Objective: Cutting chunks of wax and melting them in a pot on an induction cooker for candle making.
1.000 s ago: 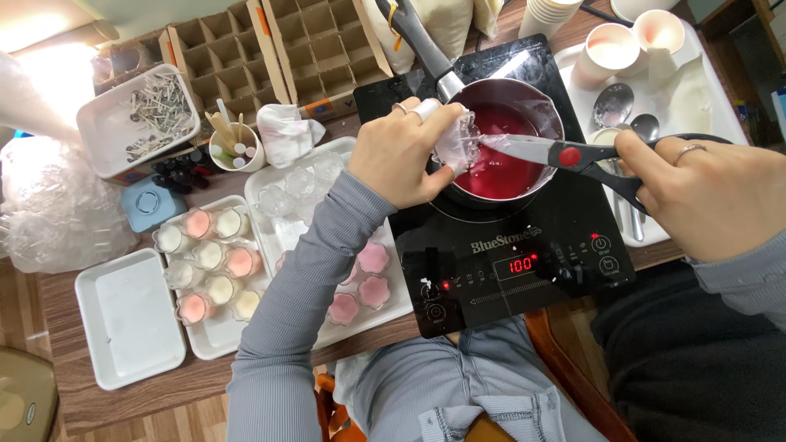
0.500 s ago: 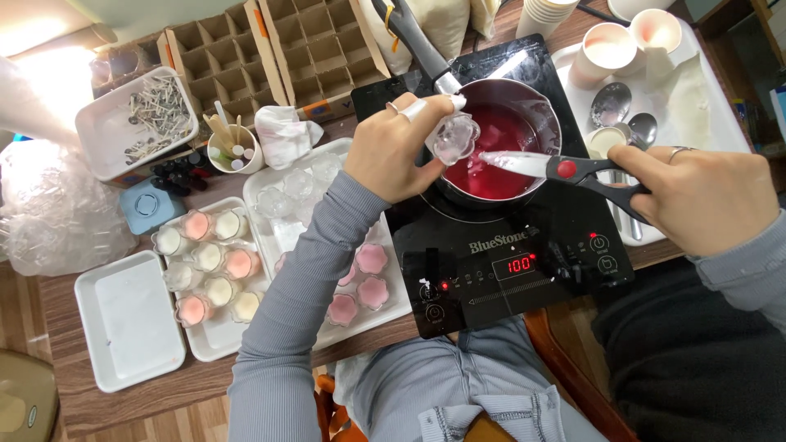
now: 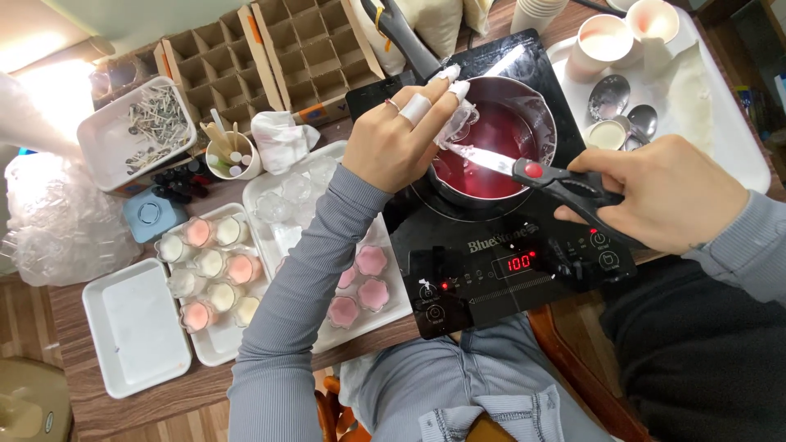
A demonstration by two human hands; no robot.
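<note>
While the black induction cooker [image 3: 491, 245] sat in the middle of the frame with the saucepan [image 3: 491, 147] of red liquid on its upper part, my left hand [image 3: 393, 143] reached in from the lower left and pinched a small clear flower-shaped mould [image 3: 456, 123] over the pan's left rim, fingers clamped on it. My right hand [image 3: 663, 192], at the right of the frame, gripped the black-handled scissors [image 3: 532, 170], fingers closed around the handles, with the blade tip touching the mould.

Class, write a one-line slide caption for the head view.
Left hand holds a clear mould over a saucepan of red liquid; right hand grips scissors.
</note>
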